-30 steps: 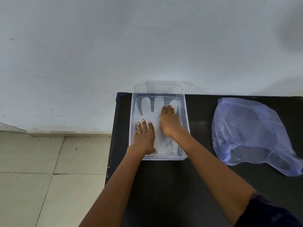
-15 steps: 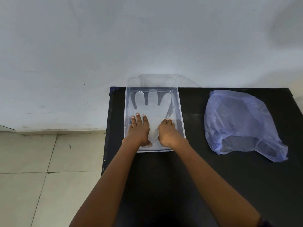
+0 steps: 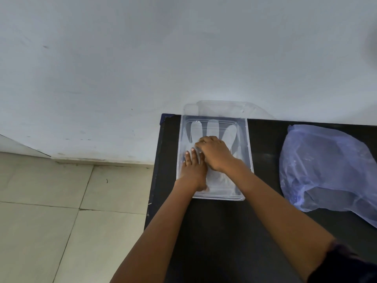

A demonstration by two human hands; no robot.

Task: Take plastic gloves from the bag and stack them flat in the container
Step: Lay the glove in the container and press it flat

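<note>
Left hand (image 3: 193,170) lies flat, right hand (image 3: 214,154) overlapping its fingertips.

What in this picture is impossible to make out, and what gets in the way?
All from the head view:
- How many gloves lie stacked: the clear layers blend together.
- The glove's palm: covered by the left hand and right hand.
- What remains inside the bag: its cloudy, crumpled plastic hides it.
- The bag's right side: cut off by the frame edge.
- The clear lid behind the container: its outline fades against the wall.
</note>
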